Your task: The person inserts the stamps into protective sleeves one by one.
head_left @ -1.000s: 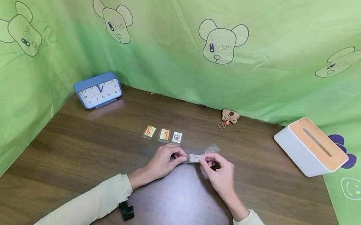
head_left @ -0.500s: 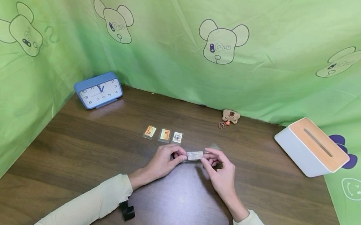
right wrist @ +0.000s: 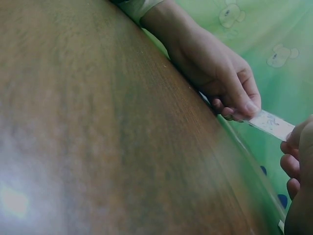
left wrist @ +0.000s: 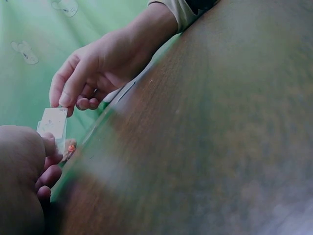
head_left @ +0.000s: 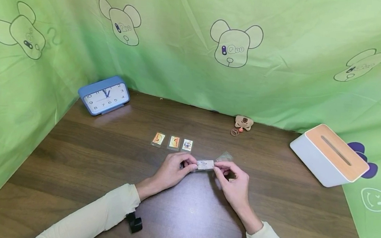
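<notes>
My left hand (head_left: 176,169) pinches one end of a small clear plastic sleeve (left wrist: 61,143) between thumb and fingers. A small whitish, stamp-like card (head_left: 205,165) with a faint printed picture lies partly inside that sleeve. My right hand (head_left: 234,180) pinches the card's other end. In the left wrist view the card (left wrist: 55,121) sticks out of the sleeve towards the right hand (left wrist: 98,73). The right wrist view shows the card (right wrist: 271,124) stretched between both hands. Beyond the hands lie three small picture cards in clear sleeves (head_left: 158,139) (head_left: 174,142) (head_left: 187,145), side by side.
Another clear plastic piece (head_left: 224,156) lies just behind my right hand. At the back are a brown bear-shaped keychain (head_left: 243,123) and a blue alarm clock (head_left: 104,95). A white tissue box (head_left: 328,155) with a wooden lid stands right. Green cloth (head_left: 182,57) surrounds the wooden table (head_left: 69,161).
My right hand's fingers have shifted slightly along the card's end, parting a little and closing on it again. The card's face shows more than before. The left hand has barely moved.
</notes>
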{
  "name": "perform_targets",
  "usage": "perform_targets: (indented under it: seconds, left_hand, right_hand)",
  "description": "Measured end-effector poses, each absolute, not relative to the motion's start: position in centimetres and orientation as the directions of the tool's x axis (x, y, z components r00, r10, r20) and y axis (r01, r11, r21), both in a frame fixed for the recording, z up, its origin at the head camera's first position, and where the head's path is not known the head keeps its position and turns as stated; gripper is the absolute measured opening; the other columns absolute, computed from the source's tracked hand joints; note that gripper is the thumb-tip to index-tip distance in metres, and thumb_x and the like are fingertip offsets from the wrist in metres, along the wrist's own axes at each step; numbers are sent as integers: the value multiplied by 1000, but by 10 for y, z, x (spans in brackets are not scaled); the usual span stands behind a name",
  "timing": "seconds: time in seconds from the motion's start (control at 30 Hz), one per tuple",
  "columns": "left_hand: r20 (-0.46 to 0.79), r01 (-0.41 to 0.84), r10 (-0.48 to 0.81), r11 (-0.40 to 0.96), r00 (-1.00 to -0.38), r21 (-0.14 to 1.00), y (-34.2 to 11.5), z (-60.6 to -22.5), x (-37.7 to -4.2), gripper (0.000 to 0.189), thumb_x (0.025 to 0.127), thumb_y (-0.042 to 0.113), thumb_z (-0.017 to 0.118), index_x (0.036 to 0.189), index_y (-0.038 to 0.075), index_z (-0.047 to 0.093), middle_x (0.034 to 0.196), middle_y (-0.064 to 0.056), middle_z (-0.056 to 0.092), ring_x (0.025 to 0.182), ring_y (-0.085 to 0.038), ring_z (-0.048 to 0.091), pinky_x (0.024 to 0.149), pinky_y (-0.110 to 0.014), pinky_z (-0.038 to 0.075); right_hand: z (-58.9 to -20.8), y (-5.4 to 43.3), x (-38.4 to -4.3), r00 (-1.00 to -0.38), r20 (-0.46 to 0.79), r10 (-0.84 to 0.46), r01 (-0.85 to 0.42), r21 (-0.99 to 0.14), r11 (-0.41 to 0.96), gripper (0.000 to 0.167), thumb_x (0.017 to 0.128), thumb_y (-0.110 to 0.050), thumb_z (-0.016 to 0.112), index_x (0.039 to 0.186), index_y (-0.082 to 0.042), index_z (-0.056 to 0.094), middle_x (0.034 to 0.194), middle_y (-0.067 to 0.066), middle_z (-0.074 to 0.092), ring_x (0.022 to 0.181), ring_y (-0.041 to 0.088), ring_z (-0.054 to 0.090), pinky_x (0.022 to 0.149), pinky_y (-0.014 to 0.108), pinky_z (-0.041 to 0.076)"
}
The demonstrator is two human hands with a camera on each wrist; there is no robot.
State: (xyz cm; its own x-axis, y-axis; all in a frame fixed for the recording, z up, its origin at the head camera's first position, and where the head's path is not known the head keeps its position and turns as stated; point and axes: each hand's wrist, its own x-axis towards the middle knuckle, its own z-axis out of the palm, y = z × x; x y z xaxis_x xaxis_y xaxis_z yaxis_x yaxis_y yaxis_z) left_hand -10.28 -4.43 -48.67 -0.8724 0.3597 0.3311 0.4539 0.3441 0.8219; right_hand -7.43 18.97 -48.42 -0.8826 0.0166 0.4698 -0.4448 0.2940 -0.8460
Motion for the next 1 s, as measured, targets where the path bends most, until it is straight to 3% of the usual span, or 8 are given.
perform_targets:
  seconds: [0.4, 1.0]
  left_hand:
    - [311, 446, 378, 350, -872, 824, -45, -485, -102, 5, 99, 10, 83, 101, 7, 80, 91, 0, 74, 81, -5, 62, 73, -24, 55]
    - [289, 438, 393, 370, -873, 819, -44, -485, -101, 6, 101, 13, 83, 102, 7, 82, 92, 0, 73, 82, -6, 62, 74, -24, 54]
  right_hand:
    - [-486, 188, -73, -853, 519, -49, -507, -804, 310, 24, 85, 16, 86, 99, -4, 83, 80, 10, 75, 74, 5, 64, 70, 15, 51]
    - [-487, 188, -72, -885, 456, -90, -457, -815, 356, 27, 86, 10, 88, 103, -10, 86, 86, 3, 75, 76, 4, 63, 66, 19, 53]
